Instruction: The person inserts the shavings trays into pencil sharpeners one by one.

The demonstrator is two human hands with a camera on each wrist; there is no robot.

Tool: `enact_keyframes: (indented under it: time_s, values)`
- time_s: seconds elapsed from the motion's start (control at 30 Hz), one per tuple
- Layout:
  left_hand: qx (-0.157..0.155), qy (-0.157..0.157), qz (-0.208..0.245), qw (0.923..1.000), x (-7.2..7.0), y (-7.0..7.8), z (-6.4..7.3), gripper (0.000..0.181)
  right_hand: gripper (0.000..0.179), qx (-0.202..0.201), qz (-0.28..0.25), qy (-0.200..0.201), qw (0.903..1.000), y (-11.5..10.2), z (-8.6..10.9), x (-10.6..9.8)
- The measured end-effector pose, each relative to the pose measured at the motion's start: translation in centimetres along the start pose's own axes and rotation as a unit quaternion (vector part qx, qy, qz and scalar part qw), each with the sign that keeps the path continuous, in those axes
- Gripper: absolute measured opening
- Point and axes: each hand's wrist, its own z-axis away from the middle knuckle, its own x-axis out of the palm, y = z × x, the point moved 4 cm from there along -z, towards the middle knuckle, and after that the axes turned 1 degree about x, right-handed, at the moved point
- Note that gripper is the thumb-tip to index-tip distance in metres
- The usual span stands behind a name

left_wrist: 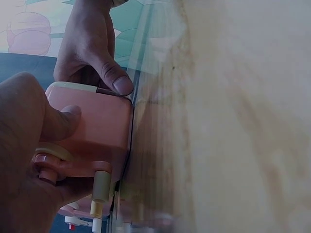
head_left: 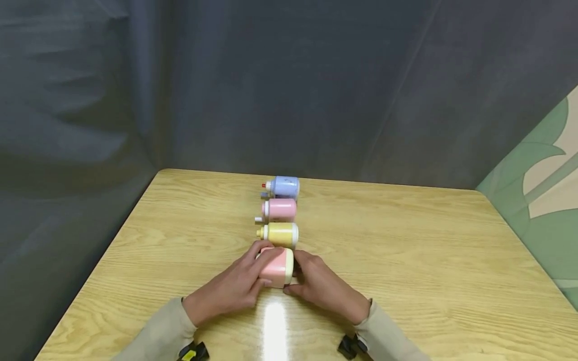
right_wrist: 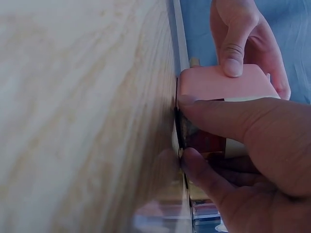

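Note:
A pink pencil sharpener (head_left: 274, 268) with a cream end lies on the table between both hands. My left hand (head_left: 239, 281) grips its crank end, thumb on one side and fingers over the other. The crank handle (left_wrist: 101, 187) sticks out below that hand in the left wrist view. My right hand (head_left: 322, 286) is at the opposite end, where thumb and forefinger pinch the sides of a dark see-through drawer (right_wrist: 206, 141). Its other fingers are partly hidden. Just beyond lies a yellow sharpener (head_left: 281, 234), close to the left fingertips.
Behind the yellow one, a second pink sharpener (head_left: 281, 209) and a blue sharpener (head_left: 286, 186) continue the row towards the back edge. The wooden table (head_left: 406, 250) meets a dark curtain (head_left: 289, 90) at the back and left. A green-and-beige patterned surface (head_left: 542, 200) borders the right.

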Motion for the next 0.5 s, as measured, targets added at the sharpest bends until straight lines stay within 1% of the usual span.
enact_keyframes:
  time_s: [0.13,0.2,0.27,0.37,0.43,0.5]
  values:
    - [-0.01,-0.013,0.009,0.9998,-0.4,-0.2,0.1,0.067,0.05,-0.003,0.002,-0.013,0.9999,-0.2,-0.1,-0.3]
    - [-0.012,-0.018,0.007,0.9997,-0.6,-0.3,0.0,0.065,0.046,-0.004,0.01,-0.023,0.9997,-0.2,-0.2,-0.7]
    - [-0.013,-0.022,-0.006,0.9996,-0.9,-0.3,-0.1,0.064,0.047,-0.006,0.018,-0.033,0.9993,-0.3,-0.2,-1.2]
    - [-0.018,-0.03,-0.037,0.9987,-1.5,-0.2,-0.1,0.062,0.05,-0.008,0.029,-0.046,0.9985,-0.4,-0.1,-2.4]
    - [-0.025,-0.036,-0.056,0.9974,-1.9,-0.2,0.0,0.06,0.051,-0.008,0.037,-0.047,0.9982,-0.4,-0.1,-3.4]
    - [-0.033,-0.041,-0.069,0.9962,-2.3,-0.1,0.2,0.06,0.047,-0.003,0.046,-0.038,0.9982,-0.4,-0.1,-4.5]
